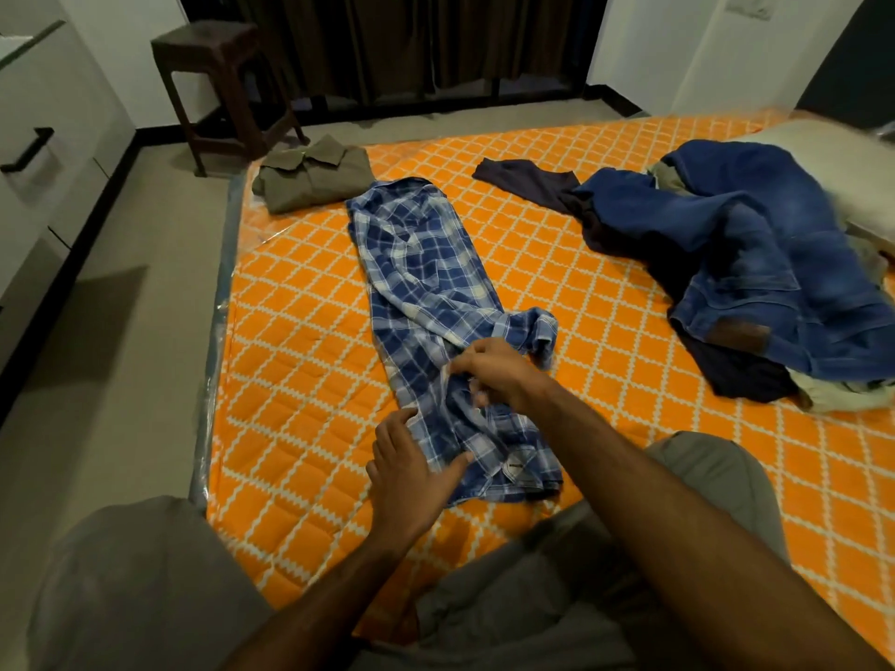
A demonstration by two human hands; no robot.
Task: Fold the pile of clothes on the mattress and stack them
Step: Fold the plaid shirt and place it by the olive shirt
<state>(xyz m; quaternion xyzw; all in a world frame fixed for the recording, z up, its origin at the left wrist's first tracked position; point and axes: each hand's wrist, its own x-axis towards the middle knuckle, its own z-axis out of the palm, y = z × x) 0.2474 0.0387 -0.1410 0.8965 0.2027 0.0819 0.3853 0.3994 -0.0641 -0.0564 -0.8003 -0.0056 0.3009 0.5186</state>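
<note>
The right hand (494, 375) has its fingers curled together, pinching a fold of the blue plaid shirt (436, 302) near the shirt's middle. Just below it, the left hand (411, 472) lies flat on the shirt's lower left edge, fingers apart and pressing the cloth down rather than clamping it. Under both hands the shirt lies in a long narrow strip on the orange patterned mattress (300, 341), its collar at the far end and one cuffed sleeve (540, 331) bunched just right of the right hand's fingers.

Beyond the shirt's collar, up and left of the fingers, sits a folded olive shirt (310, 179) near the mattress corner. Well to the right of the hands lies the unfolded pile — blue jeans (755, 244) on top, with a dark garment (528, 179) spreading out from under them. A dark stool (218, 79) stands on the floor past the olive shirt.
</note>
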